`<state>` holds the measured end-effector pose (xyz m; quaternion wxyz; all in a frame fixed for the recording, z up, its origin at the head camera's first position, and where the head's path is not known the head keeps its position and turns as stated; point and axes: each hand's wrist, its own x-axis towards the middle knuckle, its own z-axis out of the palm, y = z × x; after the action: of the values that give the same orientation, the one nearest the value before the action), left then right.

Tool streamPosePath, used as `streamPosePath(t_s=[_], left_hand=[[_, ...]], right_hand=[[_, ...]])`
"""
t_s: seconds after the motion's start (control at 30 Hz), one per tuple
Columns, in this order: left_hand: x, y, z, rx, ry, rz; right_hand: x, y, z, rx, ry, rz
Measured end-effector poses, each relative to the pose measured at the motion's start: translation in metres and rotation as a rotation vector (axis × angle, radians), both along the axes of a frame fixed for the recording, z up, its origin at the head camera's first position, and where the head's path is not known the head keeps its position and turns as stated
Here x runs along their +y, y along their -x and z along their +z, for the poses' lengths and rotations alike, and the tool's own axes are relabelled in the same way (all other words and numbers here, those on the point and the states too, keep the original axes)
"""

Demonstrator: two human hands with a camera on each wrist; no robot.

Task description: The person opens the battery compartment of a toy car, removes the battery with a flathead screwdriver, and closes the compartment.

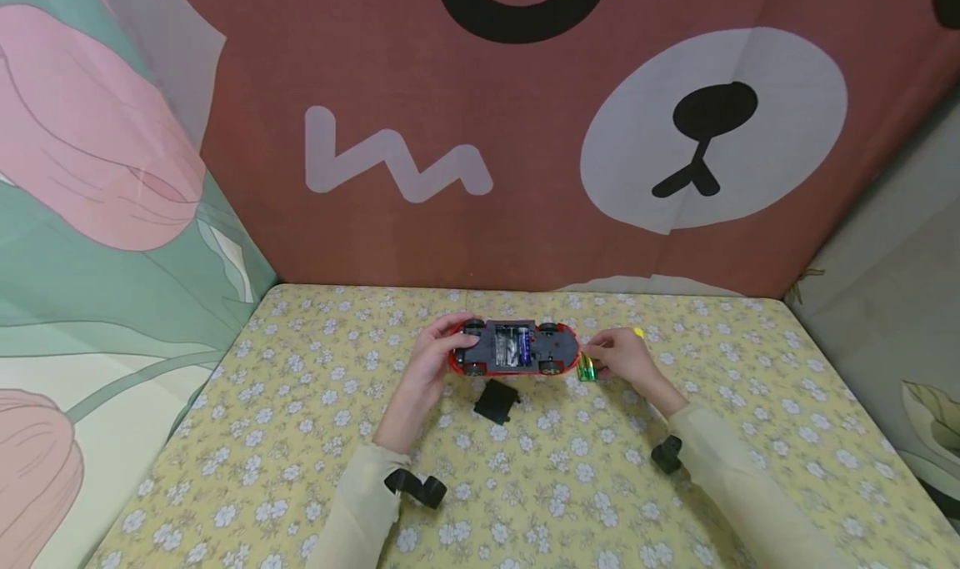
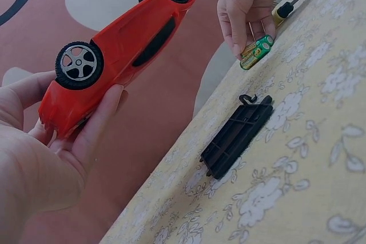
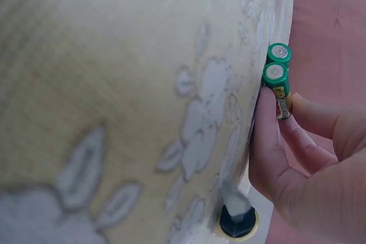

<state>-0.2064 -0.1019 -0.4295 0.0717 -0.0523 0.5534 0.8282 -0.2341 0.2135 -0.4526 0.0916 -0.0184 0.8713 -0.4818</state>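
Battery cover [image 1: 496,401]: nearest you on the worktop [image 1: 570,486]; thin, its tabs probably fragile; lift by the edges.
Left hand [image 1: 433,348]: your thumb and fingers curl round one end of the car.
Toy car [image 1: 515,348]: held above the worktop, underside towards you; likely light, stiff, slick plastic; grasp the body, clear of the wheels [image 2: 79,65].
Right hand [image 1: 622,356]: your fingers pinch two batteries [image 2: 257,52], presumably smooth and dense; hold their sides.
Screwdriver [image 2: 283,12]: just beyond your right hand.

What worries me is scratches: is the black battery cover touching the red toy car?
Apart: the left wrist view shows backdrop between the black battery cover and red toy car.
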Motion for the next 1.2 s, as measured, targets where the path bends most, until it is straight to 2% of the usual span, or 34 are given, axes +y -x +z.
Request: streamPosePath(t_s=[0.37, 0.53, 0.7, 0.93, 1.2], left_hand=[[0.0, 0.0, -0.001, 0.001, 0.001, -0.004], [0.0, 0.0, 0.0, -0.004, 0.001, -0.002], [0.0, 0.0, 0.0, -0.005, 0.001, 0.0], [-0.001, 0.001, 0.0, 0.006, -0.002, -0.006], [0.0, 0.0, 0.0, 0.012, 0.004, -0.006]], right_hand=[[-0.002, -0.001, 0.001, -0.022, 0.016, -0.022], [0.0, -0.002, 0.007, 0.037, 0.028, -0.022], [0.001, -0.002, 0.019, 0.118, 0.022, -0.026], [-0.004, -0.007, 0.042, 0.175, 0.129, -0.054], [-0.016, -0.018, 0.063, 0.253, 0.185, -0.022]])
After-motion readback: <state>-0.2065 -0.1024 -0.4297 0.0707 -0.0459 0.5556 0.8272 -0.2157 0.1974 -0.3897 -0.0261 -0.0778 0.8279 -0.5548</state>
